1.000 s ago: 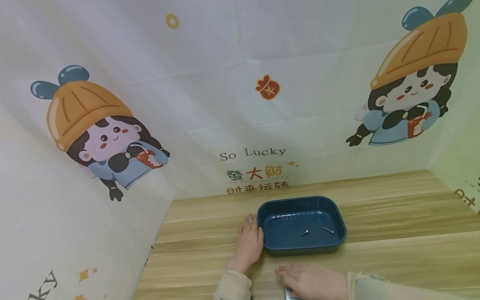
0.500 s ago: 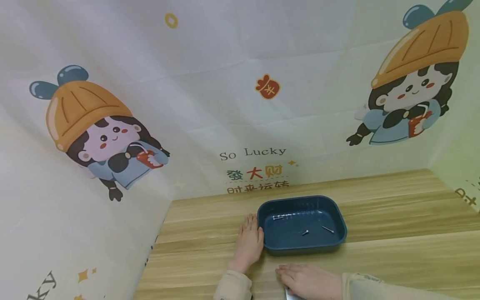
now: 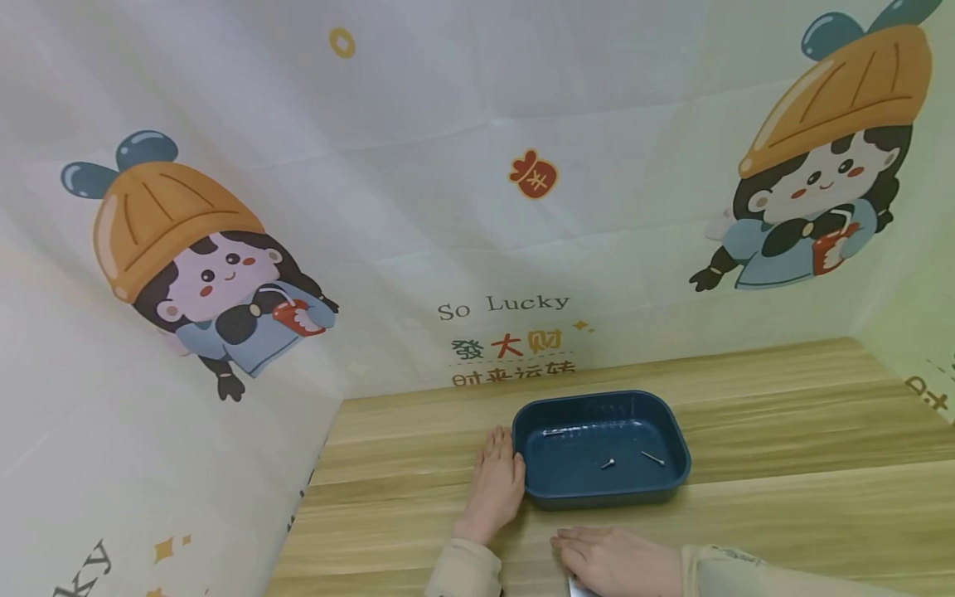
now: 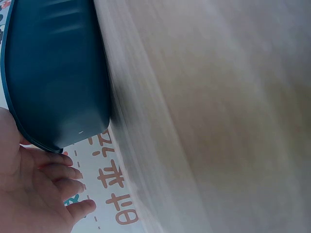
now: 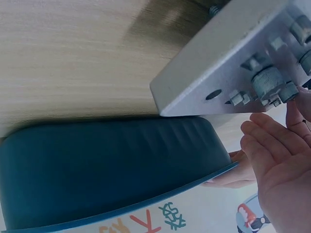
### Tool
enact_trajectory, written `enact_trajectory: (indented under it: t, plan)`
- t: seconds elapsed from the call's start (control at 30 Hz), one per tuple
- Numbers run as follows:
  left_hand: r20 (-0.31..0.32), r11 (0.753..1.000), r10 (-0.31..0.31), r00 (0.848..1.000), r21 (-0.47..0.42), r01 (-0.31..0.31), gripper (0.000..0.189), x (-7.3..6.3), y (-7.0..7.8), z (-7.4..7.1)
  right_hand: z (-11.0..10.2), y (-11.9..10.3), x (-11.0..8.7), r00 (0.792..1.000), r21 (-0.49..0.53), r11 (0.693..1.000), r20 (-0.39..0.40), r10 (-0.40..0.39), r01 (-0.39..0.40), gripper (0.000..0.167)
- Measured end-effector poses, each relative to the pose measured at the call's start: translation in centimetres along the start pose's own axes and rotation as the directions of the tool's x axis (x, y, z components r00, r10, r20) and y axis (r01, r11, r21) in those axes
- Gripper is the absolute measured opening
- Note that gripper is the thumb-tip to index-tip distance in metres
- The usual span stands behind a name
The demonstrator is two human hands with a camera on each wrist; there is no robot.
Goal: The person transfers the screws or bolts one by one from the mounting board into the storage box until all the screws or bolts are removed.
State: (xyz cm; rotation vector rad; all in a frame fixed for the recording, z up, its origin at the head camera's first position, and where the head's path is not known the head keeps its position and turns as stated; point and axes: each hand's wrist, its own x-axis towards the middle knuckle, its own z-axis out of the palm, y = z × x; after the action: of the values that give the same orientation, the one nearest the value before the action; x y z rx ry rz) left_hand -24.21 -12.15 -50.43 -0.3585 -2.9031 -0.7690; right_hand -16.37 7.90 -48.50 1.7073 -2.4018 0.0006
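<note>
My left hand (image 3: pixel 494 489) lies with straight fingers against the left end of a dark blue tray (image 3: pixel 604 502). In the left wrist view its fingers touch the tray's rim (image 4: pixel 36 143). Low in the head view, my right hand (image 3: pixel 622 560) covers most of a silver metal block (image 3: pixel 578 588). Seen from the right wrist, the block (image 5: pixel 199 80) carries several bolts and nuts on one face. My right thumb and index finger pinch a bolt (image 5: pixel 289 91) there, while the other fingers (image 5: pixel 274 131) stay extended. The fingertip contact is partly cut off by the view's edge.
Three loose screws lie in the tray, one near the middle (image 3: pixel 608 463), one at right (image 3: pixel 652 458) and one at back left (image 3: pixel 555 433). A wood-grain table (image 3: pixel 806 431) meets a printed cloth wall (image 3: pixel 418 249) behind and at both sides.
Over the last second my right hand has shifted very slightly above the metal block. The left hand and the tray stay in place.
</note>
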Motion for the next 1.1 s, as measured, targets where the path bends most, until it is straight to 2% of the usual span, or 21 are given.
enact_trajectory:
  t: [0.27, 0.43, 0.53, 0.73, 0.97, 1.1]
  plan:
    - [-0.003, 1.000, 0.001, 1.000, 0.000, -0.001, 0.049, -0.1, -0.1, 0.1, -0.8, 0.2, 0.2, 0.999, 0.012, 0.999, 0.028, 0.030, -0.031, 0.034]
    - [-0.006, 1.000, 0.006, 1.000, 0.006, -0.006, 0.049, -0.1, -0.2, 0.1, -2.3, 0.4, 0.3, 0.996, 0.129, 0.988, 0.045, 0.084, -0.089, 0.031]
    - [-0.001, 1.000, 0.004, 1.000, 0.004, -0.004, 0.049, -0.1, -0.1, 0.0, -3.2, 1.0, 0.3, 0.995, 0.146, 0.984, 0.019, 0.102, -0.104, 0.027]
    - [-0.007, 1.000, -0.001, 1.000, 0.001, 0.001, 0.049, -0.1, 0.1, -0.2, -5.2, 3.1, 0.5, 0.982, 0.133, 0.973, 0.004, 0.190, -0.189, 0.006]
    - [-0.011, 1.000, 0.001, 1.000, -0.002, -0.001, 0.049, -0.1, 0.2, -0.2, -6.6, 7.0, 0.8, 0.976, 0.107, 0.976, -0.094, 0.198, -0.188, 0.010]
    - [-0.010, 1.000, 0.003, 1.000, -0.007, -0.003, 0.049, -0.1, 0.2, -0.2, -7.3, 9.2, 1.0, 0.968, 0.140, 0.963, -0.065, 0.241, -0.230, 0.012]
